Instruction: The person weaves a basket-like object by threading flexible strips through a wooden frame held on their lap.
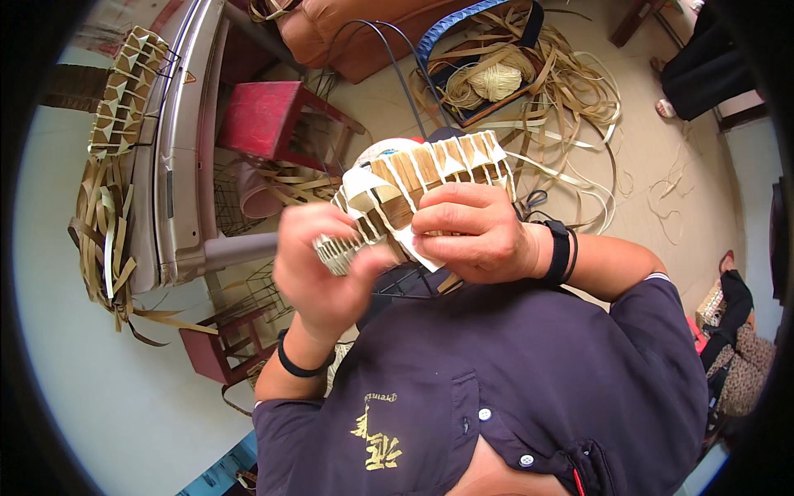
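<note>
In front of my chest is a partly woven basket (403, 183), with brown and off-white flat strips wrapped over a black wire frame. Two thin black wire loops (382, 33), seemingly its handle, rise at the far side. My right hand (475, 230) has its fingers closed on the near side of the weave, pressing by a white strip end (420, 250) that sticks out below. Against the basket's left end, next to a ribbed white section, is my left hand (321, 269); motion smears its fingers, so their grip is unclear.
Beyond the basket, a blue-rimmed tray (430, 37) holds a ball of cord (496, 81), with loose strips (571, 91) spilling around it. A red stool (263, 116) stands left. Another woven piece (124, 91) and hanging strips (103, 223) lie farther left. Other people's legs (703, 70) show right.
</note>
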Motion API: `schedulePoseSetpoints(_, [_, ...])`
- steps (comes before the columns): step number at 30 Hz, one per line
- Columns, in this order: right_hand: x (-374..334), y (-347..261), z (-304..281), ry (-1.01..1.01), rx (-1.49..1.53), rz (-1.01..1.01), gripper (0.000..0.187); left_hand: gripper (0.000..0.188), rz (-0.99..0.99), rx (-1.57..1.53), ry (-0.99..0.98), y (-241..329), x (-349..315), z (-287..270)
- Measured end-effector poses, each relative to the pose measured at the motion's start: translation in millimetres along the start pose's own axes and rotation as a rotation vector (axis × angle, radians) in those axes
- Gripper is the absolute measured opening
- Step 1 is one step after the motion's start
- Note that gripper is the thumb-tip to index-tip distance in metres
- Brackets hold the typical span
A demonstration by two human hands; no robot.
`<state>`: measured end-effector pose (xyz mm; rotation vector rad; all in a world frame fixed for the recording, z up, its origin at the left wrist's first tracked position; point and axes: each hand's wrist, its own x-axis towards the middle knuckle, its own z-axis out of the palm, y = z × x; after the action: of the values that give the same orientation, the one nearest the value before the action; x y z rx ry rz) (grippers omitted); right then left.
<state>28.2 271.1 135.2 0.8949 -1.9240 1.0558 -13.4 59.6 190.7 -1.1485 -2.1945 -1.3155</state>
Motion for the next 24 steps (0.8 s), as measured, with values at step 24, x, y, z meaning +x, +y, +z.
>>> schedulePoseSetpoints(24, [-5.3, -29.4, -26.9, -0.284, 0.195, -0.158, 0.018, 0.036, 0.099, 0.322, -0.339, 0.5, 27.9, 0.5])
